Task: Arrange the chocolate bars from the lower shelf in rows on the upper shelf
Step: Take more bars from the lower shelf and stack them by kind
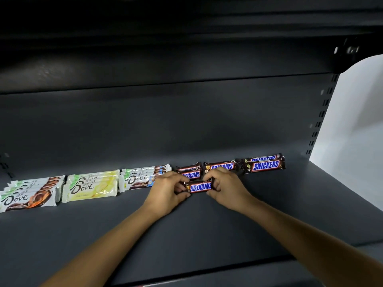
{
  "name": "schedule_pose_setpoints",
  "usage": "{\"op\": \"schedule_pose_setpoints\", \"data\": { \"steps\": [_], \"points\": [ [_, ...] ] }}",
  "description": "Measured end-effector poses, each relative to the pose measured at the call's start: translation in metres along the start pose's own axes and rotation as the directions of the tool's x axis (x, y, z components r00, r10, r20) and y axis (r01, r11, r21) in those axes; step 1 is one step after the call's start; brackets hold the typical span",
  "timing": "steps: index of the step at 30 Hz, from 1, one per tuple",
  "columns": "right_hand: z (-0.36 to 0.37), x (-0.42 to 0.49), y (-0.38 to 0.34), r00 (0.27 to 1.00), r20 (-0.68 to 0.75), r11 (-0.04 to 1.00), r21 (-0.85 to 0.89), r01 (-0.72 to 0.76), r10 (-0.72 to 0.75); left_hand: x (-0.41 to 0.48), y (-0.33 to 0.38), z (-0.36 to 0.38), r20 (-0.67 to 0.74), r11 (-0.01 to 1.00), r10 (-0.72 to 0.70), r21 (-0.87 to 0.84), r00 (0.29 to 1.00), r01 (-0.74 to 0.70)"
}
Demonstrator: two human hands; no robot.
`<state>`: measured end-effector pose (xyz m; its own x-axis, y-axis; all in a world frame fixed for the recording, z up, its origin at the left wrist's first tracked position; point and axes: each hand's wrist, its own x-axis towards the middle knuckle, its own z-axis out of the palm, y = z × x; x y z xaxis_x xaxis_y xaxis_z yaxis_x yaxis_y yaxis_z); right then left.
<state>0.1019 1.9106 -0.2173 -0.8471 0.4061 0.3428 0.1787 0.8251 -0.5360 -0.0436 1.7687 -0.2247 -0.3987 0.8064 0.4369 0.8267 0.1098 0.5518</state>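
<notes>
Plenty of bare shelf (207,235) on our side of the Snickers bar (200,187); our left hand (167,189) and right hand (226,187) pinch its ends, logo upside-down.

A: Item one, the landmark?
B: Slotted upright (323,114), dark metal, two columns of small slots, standing at the right end of the unit.
A: To its right?
B: White wall (356,112), plain, brightly lit, meeting the upright's outer edge.
A: To its left?
B: Back panel (165,121), dark grey, matt, running leftwards from the upright across the view.
A: Above it?
B: Bracket (350,48), dark with pale holes, blurred, at the upright's top. From there an overhead board (165,65), dark grey, runs left.
A: Anything far from it?
B: Second set of slots (6,166), at the far-left edge, well apart from the upright.
</notes>
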Motion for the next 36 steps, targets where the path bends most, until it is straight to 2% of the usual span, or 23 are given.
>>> {"op": "schedule_pose_setpoints", "data": {
  "steps": [6,16,22,36],
  "points": [
    [0.008,0.009,0.003,0.997,0.054,0.999,0.021,0.044,-0.045,-0.004,-0.007,-0.002,-0.053,0.998,-0.059,0.030,0.997,0.061],
    [0.022,0.036,0.006,0.999,-0.039,1.000,0.012,0.017,-0.016,0.008,-0.012,-0.001,-0.150,0.954,-0.106,0.264,0.983,0.143],
    [0.028,0.041,0.009,0.997,-0.074,1.000,0.022,-0.013,0.014,0.011,-0.011,0.001,-0.167,0.898,-0.041,0.427,0.985,0.110],
    [0.024,0.037,0.009,0.996,-0.057,0.996,0.060,-0.060,0.063,0.007,-0.006,-0.002,-0.133,0.875,0.004,0.481,0.991,0.061]
  ]
}}
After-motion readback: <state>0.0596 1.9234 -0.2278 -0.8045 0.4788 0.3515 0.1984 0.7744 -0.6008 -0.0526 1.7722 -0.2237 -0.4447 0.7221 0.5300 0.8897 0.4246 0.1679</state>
